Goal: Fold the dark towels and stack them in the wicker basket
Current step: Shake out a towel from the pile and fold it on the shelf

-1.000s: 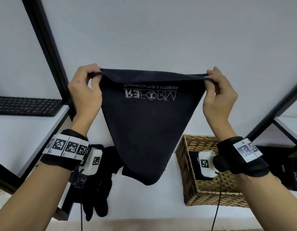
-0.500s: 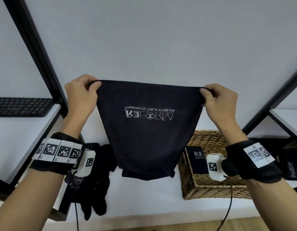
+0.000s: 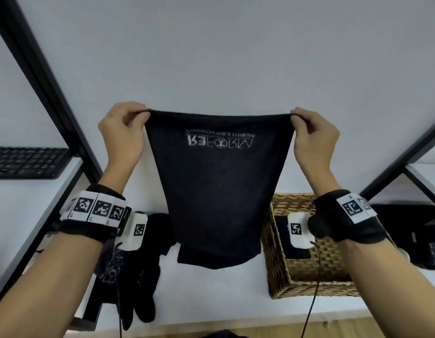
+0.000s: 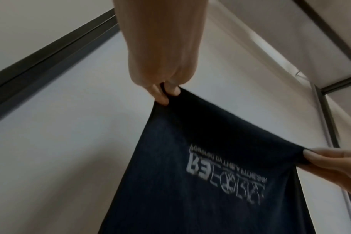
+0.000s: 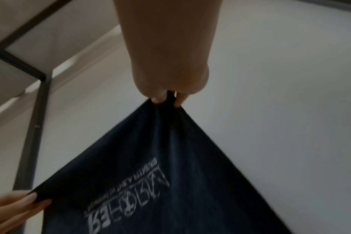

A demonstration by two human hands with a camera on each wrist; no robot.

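Note:
A dark towel (image 3: 216,191) with an upside-down white logo hangs in the air in front of me, stretched by its two top corners. My left hand (image 3: 125,132) pinches the left corner (image 4: 166,93) and my right hand (image 3: 311,135) pinches the right corner (image 5: 168,99). The towel's lower edge hangs just above the white shelf (image 3: 211,296). A wicker basket (image 3: 306,276) stands at the lower right with a folded dark towel (image 3: 282,235) inside. A heap of unfolded dark towels (image 3: 138,276) lies at the lower left.
Black frame posts (image 3: 48,89) slant up on the left and right (image 3: 402,157). A black keyboard (image 3: 26,162) lies on the left shelf. More dark items (image 3: 428,237) sit to the right of the basket. Cables (image 3: 311,296) hang from both wrist cameras.
The towel's lower part has dropped open, so it now hangs longer and squarer than the earlier bunched triangle. Both hands keep their grip on the top corners.

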